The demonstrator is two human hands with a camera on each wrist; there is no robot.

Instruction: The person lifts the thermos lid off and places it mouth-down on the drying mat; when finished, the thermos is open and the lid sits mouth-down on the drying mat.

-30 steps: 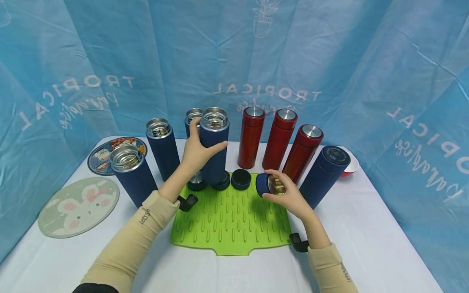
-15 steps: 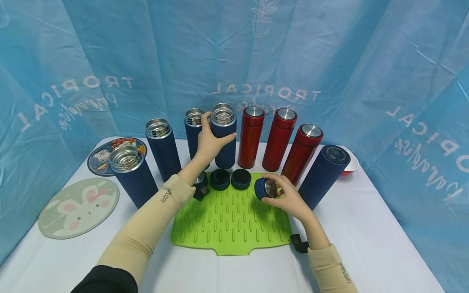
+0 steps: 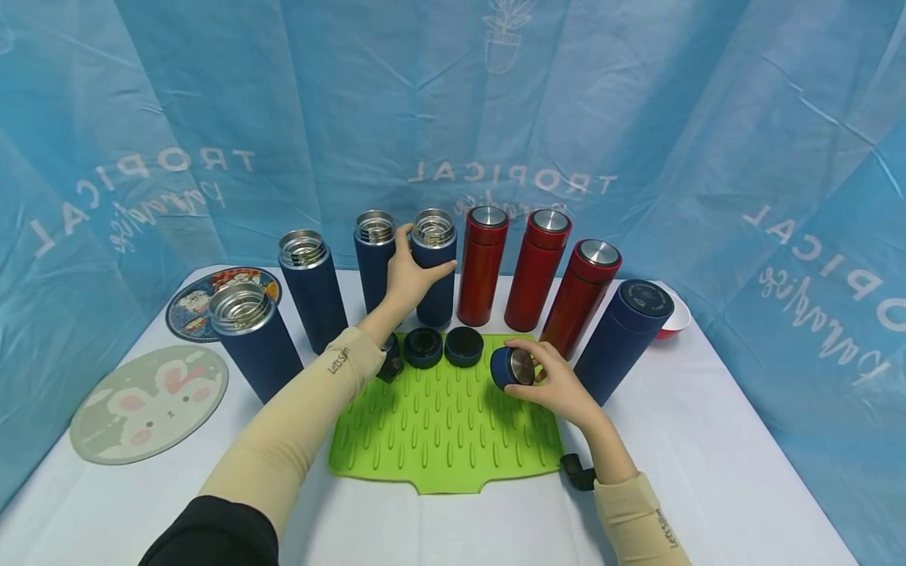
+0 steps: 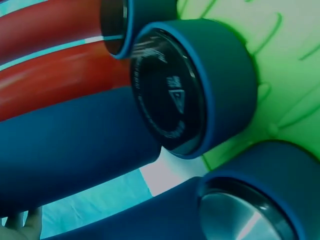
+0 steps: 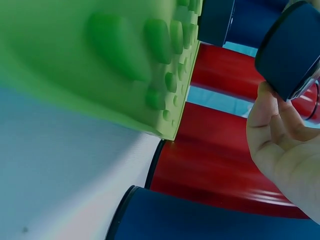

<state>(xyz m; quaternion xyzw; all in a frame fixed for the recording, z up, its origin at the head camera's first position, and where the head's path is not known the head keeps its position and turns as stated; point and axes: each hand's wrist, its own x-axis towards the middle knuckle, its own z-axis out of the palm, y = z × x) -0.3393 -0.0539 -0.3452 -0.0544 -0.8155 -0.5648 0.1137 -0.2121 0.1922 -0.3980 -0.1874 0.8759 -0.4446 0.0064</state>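
Note:
My left hand (image 3: 409, 275) grips a lidless blue thermos bottle (image 3: 439, 303), standing upright behind the green mat. Its fingers (image 4: 22, 230) show at the bottle's edge in the left wrist view. Over the mat's right part, my right hand (image 3: 559, 385) pinches a blue lid (image 3: 502, 367) between thumb and fingers, tilted so its metal side faces right. Two dark lids, one in the middle (image 3: 423, 347) and one to its right (image 3: 464, 346), sit on the mat's back edge. A third lid with a silver top (image 4: 240, 217) is mostly behind my left wrist in the head view.
Other lidless blue bottles, including one at the left (image 3: 265, 346), stand left of the green mat (image 3: 446, 440). Red bottles (image 3: 481, 275) and a lidded blue bottle (image 3: 616, 346) line the right. Two oval mats, the nearer with a rabbit (image 3: 152, 401), lie left. A bowl (image 3: 675, 317) is partly hidden.
My left hand has carried the blue bottle right and back from above the mat, then lowered it beside the red bottles. The lid in my right hand has turned a little.

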